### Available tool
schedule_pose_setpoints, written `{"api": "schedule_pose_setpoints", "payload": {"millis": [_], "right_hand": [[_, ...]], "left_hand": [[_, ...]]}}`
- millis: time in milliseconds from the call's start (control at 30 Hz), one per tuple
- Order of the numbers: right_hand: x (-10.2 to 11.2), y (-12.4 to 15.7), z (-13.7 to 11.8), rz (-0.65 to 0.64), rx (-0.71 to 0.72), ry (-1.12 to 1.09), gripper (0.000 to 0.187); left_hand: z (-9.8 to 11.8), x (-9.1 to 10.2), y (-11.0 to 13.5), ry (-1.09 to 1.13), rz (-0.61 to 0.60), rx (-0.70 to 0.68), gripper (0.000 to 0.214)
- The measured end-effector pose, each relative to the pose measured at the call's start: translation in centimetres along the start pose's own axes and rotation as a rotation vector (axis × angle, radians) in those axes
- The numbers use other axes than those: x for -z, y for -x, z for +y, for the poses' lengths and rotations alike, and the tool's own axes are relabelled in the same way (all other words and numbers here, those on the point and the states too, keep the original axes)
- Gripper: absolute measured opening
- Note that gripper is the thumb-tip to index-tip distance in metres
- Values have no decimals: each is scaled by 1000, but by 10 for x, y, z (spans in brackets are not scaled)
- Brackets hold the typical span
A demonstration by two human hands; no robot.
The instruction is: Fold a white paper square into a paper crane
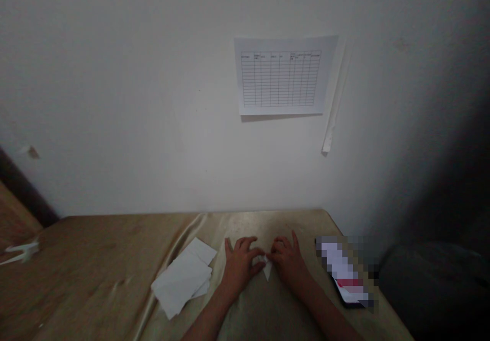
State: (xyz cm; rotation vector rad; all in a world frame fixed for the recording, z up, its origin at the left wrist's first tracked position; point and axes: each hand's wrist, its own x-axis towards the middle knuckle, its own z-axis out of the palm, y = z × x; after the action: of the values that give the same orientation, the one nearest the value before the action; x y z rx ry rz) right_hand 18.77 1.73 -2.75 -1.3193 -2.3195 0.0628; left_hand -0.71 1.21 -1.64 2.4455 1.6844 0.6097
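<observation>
Between my two hands is a small folded piece of white paper (267, 271), its pointed end toward me. My left hand (243, 262) pinches its left side with thumb and forefinger, the other fingers raised. From the right, my right hand (288, 261) has its fingertips closed on the upper part of the paper, with one finger lifted. Much of the folded paper is hidden by the fingers. To the left of my left hand lies a loose stack of white paper sheets (184, 278), fanned unevenly.
A phone (346, 297) with a lit, blurred-out screen lies near the table's right edge. Gold-brown cloth (95, 279) with a raised crease covers the table. On the wall hang a printed table sheet (281, 78) and a white strip (332, 121). White scraps (23, 251) lie far left.
</observation>
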Motion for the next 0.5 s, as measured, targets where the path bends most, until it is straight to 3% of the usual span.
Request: {"api": "schedule_pose_setpoints", "payload": {"millis": [167,500], "right_hand": [[2,1,-1,2,7,7,30],[8,2,-3,-11,-123,0,18]], "left_hand": [[1,3,1,-6,-17,-8,28],[0,4,2,-3,-26,61,18]]}}
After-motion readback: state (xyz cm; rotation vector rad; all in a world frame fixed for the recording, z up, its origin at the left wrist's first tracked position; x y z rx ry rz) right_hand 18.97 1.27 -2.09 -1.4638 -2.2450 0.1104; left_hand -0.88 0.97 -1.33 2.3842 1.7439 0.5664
